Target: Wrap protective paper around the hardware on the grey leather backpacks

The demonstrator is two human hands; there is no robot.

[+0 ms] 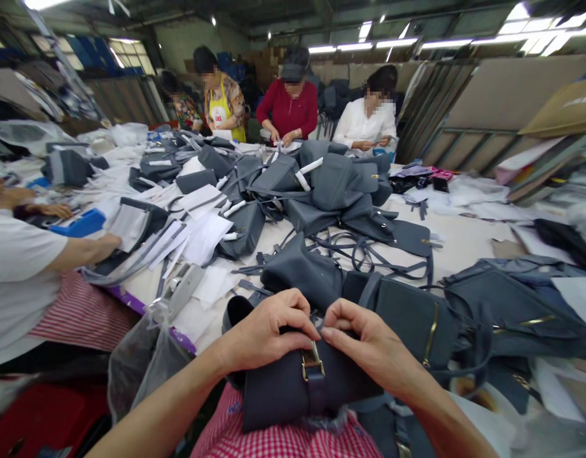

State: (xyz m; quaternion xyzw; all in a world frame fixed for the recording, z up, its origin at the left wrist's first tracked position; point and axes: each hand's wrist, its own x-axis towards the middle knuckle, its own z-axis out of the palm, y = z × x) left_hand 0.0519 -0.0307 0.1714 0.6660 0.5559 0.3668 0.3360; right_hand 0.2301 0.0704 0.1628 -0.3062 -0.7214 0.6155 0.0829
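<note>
A dark bag (268, 397) lies at the near edge, over the red checked apron (273, 443) of the person; on its front are a gold buckle (313, 364) and a short strap (316, 389) running toward the near side; the left hand (273, 323) has its thumb and fingers drawn narrow at the far end of the buckle; the right hand (371, 340) is curled just beside it on the right, its thumb close to its fingertips; what lies between the fingertips is hidden, so I cannot tell what either hand grips; just beyond the hands sits a grey bag (297, 270); to the right is another bag with a gold zip (432, 334); farther off, a heap of bags (333, 181) covers the middle of the pale table (457, 232), with loose straps (364, 251) on its near side; left of the heap are white papers (204, 232) and a blue box (80, 222); at the far left a co-worker's hand (106, 245) touches a bag; along the far side stand people, one in a yellow apron (220, 108), one in a red top (290, 105), one in a white top (366, 121)
</note>
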